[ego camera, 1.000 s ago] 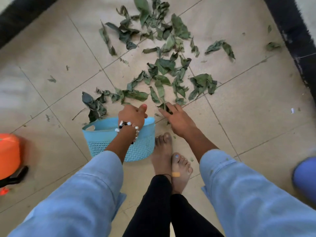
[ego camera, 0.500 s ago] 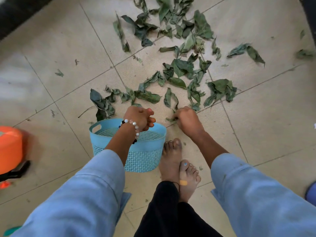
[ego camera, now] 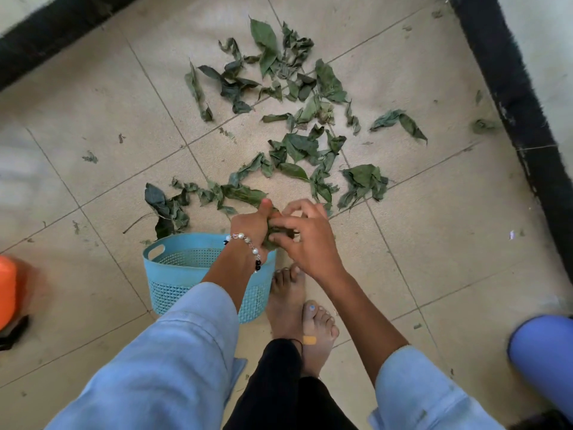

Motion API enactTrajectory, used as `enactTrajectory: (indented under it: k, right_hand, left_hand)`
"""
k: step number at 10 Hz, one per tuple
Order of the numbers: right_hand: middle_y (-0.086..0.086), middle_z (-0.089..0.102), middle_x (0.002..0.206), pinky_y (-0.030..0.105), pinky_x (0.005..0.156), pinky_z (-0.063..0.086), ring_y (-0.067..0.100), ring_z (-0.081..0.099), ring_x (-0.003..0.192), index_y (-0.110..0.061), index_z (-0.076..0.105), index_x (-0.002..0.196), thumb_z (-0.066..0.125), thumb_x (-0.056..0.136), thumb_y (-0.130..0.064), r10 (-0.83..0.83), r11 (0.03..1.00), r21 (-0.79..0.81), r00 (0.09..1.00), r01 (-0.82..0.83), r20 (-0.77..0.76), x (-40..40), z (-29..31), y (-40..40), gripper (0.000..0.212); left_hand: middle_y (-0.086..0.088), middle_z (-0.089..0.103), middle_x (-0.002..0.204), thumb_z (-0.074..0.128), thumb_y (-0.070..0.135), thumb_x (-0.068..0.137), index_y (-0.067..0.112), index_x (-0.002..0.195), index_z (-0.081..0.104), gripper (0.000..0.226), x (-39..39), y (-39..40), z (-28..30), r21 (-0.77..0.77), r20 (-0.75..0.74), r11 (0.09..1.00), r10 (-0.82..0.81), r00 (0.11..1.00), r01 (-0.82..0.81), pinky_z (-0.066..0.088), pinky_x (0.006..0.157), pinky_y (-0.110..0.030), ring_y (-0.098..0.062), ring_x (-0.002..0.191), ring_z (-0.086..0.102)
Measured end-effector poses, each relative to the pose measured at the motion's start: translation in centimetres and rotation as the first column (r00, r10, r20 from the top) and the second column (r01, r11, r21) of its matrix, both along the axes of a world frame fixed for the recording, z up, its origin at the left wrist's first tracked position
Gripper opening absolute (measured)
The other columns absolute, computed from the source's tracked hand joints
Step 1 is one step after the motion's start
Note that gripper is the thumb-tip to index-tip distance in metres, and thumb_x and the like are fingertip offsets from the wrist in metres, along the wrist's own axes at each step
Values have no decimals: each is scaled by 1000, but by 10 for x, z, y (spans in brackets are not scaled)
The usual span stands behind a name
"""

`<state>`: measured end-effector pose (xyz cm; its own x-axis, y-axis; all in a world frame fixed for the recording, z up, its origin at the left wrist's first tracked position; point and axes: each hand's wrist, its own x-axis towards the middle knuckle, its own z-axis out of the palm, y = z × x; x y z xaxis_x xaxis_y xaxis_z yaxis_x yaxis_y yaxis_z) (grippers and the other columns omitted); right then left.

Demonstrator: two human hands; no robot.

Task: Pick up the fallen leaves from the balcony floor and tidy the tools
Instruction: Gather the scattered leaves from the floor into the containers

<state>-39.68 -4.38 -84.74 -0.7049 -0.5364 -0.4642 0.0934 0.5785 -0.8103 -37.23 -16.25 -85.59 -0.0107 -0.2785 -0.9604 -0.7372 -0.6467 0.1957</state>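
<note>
Nearest me, two pale blue sleeves reached forward over bare feet. My left hand (ego camera: 249, 226), a bead bracelet at its wrist, was curled around a wad of leaves (ego camera: 277, 228) above the blue basket (ego camera: 173, 276), thumb raised. My right hand (ego camera: 305, 240) pinched the same wad. Beyond, fallen leaves (ego camera: 297, 147) lay scattered on the tiled floor (ego camera: 449, 231). I saw no readable writing.

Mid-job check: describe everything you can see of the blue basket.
The blue basket looks like light blue plastic, with perforated lattice walls, a smooth rim and a cut-out handle slot at its left end. It stands upright on the tiled floor, beside the bare feet. The left forearm crosses above it. What shows inside looks empty.
</note>
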Motion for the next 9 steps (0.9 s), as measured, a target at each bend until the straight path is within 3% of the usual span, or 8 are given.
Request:
enactTrajectory:
  k: [1,2,3,5,6,7,8,9]
  right_hand:
    - [-7,61,116,18,92,41,12,52,110,-27,74,102,71,82,-32,-246,962,-48,926,270,286,-18,-9,29,20]
    - [2,66,109,23,85,46,21,61,103,-17,71,104,68,87,-23,-348,927,192,931,323,111,-19,-42,53,19]
    - [14,47,133,35,93,42,34,46,118,-21,53,132,68,85,-20,247,801,571,968,-180,-41,4,-93,66,49]
    - [18,54,127,37,69,53,37,52,107,0,65,115,64,79,5,604,724,597,736,-346,-306,30,-126,74,36]
    - [16,63,110,33,77,50,31,58,98,0,71,104,61,83,4,396,818,541,873,-194,-285,11,-129,79,24]
    - [13,71,89,33,78,55,27,70,82,2,72,91,71,77,6,-530,835,277,831,476,169,-21,-87,75,15]
    - [12,72,90,30,76,58,24,71,82,7,69,91,70,75,12,-651,666,77,527,742,547,-36,-51,67,17]
    - [12,71,95,27,79,56,21,68,84,7,70,93,65,81,9,-535,815,29,732,579,423,-15,-5,32,13]
  left_hand:
    - [-8,56,55,59,40,93,5,67,57,44,-7,3,0,-130,50,989,76,996,-69,60,64,-38,-25,53,62]
    - [-4,45,45,55,44,95,0,71,56,49,-11,-2,2,-64,56,954,296,954,-292,46,41,-20,-15,37,41]
    - [-1,37,54,52,56,92,3,75,55,56,-12,-10,-4,20,87,951,307,948,-309,32,37,-13,-12,44,30]
    - [1,36,59,69,34,86,8,78,54,32,-6,-6,-22,19,57,980,196,979,-197,20,34,-16,-10,43,25]
    - [-1,40,60,72,22,85,7,75,53,26,2,-3,-26,-8,41,979,202,979,-201,20,34,-16,-10,38,25]
    - [-7,48,63,70,4,83,4,70,51,23,7,6,-21,-41,78,983,183,980,-180,24,36,-16,-12,33,28]
    - [-6,52,69,63,-5,84,5,72,54,17,5,15,-19,-34,66,988,155,986,-153,30,35,-15,-12,38,39]
    - [0,60,89,56,6,92,19,90,62,14,-2,32,-10,69,-17,998,15,1000,-14,53,62,-26,-15,72,57]
